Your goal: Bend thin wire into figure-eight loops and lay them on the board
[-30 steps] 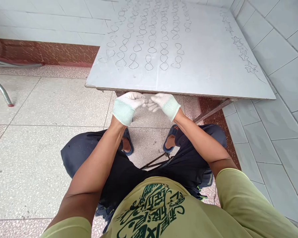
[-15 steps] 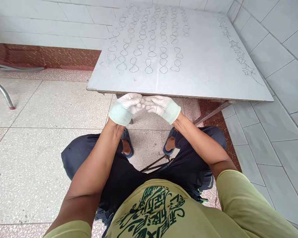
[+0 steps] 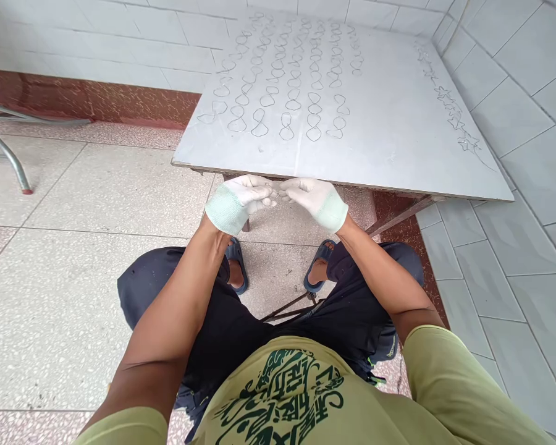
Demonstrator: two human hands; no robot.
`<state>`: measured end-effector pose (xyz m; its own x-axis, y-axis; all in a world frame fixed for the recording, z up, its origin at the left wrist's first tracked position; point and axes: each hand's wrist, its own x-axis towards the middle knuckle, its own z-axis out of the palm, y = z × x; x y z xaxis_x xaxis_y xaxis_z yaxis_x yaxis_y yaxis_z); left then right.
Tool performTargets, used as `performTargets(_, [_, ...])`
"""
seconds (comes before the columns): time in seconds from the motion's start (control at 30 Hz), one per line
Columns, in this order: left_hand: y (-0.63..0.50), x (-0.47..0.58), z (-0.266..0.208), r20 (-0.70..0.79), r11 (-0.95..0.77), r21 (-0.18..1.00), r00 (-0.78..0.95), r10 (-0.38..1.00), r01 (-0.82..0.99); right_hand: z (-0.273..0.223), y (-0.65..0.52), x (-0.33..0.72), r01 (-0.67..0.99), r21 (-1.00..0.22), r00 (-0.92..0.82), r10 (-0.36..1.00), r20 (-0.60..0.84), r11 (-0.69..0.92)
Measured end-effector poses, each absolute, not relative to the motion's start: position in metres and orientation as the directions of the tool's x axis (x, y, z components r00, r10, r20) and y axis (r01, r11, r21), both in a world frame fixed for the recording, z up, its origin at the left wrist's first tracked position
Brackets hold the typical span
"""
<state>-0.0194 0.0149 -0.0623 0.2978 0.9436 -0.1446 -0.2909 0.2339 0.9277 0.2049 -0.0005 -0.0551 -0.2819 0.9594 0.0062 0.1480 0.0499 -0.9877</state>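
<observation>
My left hand (image 3: pixel 250 191) and my right hand (image 3: pixel 311 194) wear white gloves with pale green cuffs. They meet fingertip to fingertip just below the near edge of the table (image 3: pixel 375 154). Between them is a thin wire (image 3: pixel 278 194), pinched by the fingers of both hands; most of it is hidden and its shape is hard to make out. On the tabletop, beyond my hands, lie rows of thin wire figure-eights (image 3: pixel 314 117). A chain of wire stars (image 3: pixel 454 114) runs along the table's right side.
Grey wall tiles (image 3: pixel 505 235) rise close on the right. A metal chair leg (image 3: pixel 9 154) stands at far left on the speckled floor (image 3: pixel 97 296). Below my hands are my sandalled feet (image 3: pixel 319 269), with a dark thin-legged stand (image 3: pixel 290 307) between my legs.
My right hand has shifted slightly right and its fingers have curled inward. My left hand has hardly moved. The view has tilted a little, and the table pieces look the same.
</observation>
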Motion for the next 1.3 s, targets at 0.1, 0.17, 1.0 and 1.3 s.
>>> performTargets(0.1, [0.015, -0.017, -0.066, -0.131, 0.232, 0.926, 0.323, 0.937, -0.298, -0.060, 0.004, 0.206, -0.041, -0.996, -0.344, 0.937, -0.063, -0.082])
performTargets(0.17, [0.016, -0.016, -0.068, -0.118, 0.231, 0.928, 0.358, 0.926, -0.291, -0.063, 0.008, 0.206, -0.083, -0.988, -0.390, 0.917, -0.086, -0.128])
performTargets(1.0, [0.017, -0.018, -0.070, -0.117, 0.188, 0.931, 0.231, 0.966, -0.313, -0.071, 0.012, 0.210, -0.162, -0.964, -0.372, 0.918, -0.139, -0.212])
performTargets(1.3, [0.009, -0.018, -0.062, -0.147, 0.178, 0.978, 0.249, 0.957, -0.108, -0.068, 0.013, 0.218, -0.173, -0.974, -0.332, 0.940, -0.083, -0.147])
